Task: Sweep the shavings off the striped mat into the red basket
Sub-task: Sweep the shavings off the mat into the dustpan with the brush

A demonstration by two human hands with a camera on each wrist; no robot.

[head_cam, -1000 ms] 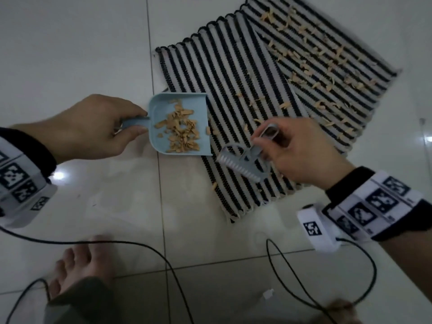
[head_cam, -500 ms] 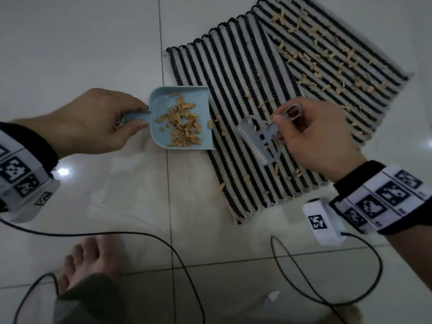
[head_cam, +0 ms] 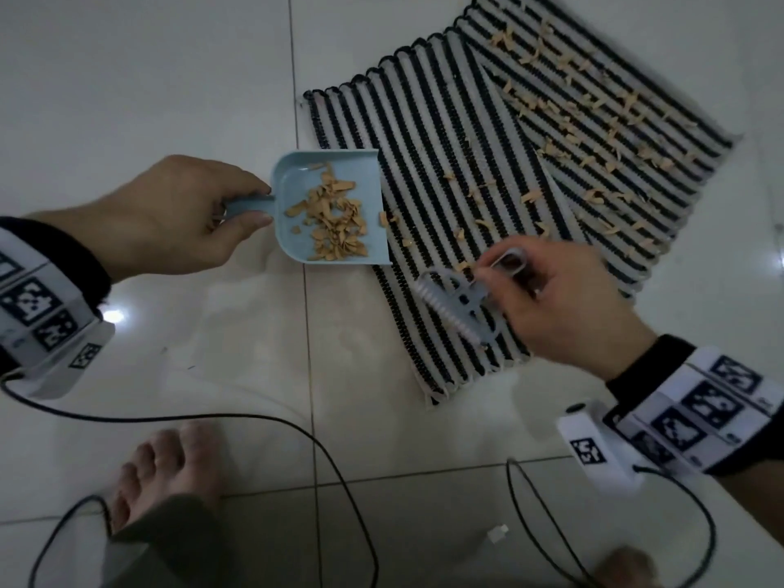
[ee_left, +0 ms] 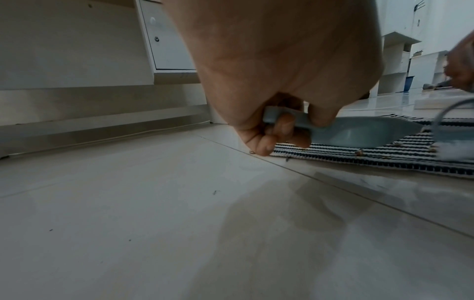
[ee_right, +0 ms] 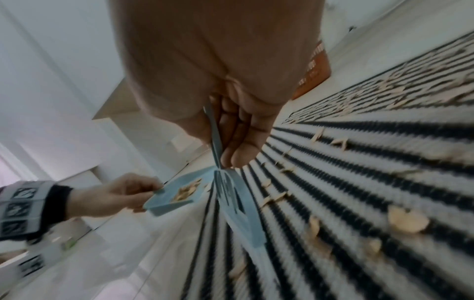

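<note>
A black-and-white striped mat (head_cam: pixel 432 133) lies on the tiled floor, with tan shavings (head_cam: pixel 585 120) scattered mostly over its far right half. My left hand (head_cam: pixel 178 214) grips the handle of a light blue dustpan (head_cam: pixel 297 180) at the mat's left edge; a heap of shavings (head_cam: pixel 335 222) lies in it. The dustpan (ee_left: pixel 359 132) shows side-on in the left wrist view, held by the left hand (ee_left: pixel 282 81). My right hand (head_cam: pixel 551 299) grips a small blue hand brush (head_cam: pixel 458 303) over the mat's near part. The brush (ee_right: pixel 238 203) blurs in the right wrist view. No red basket is in view.
Black cables (head_cam: pixel 254 422) trail over the floor near me, beside a bare foot (head_cam: pixel 165 473). White cabinets (ee_left: pixel 77 50) stand along the wall in the left wrist view. An orange object (ee_right: pixel 313 73) sits beyond the mat in the right wrist view.
My right hand has carried the brush from beside the dustpan rightward, then down toward the mat's near part. The dustpan stays at the mat's left edge.
</note>
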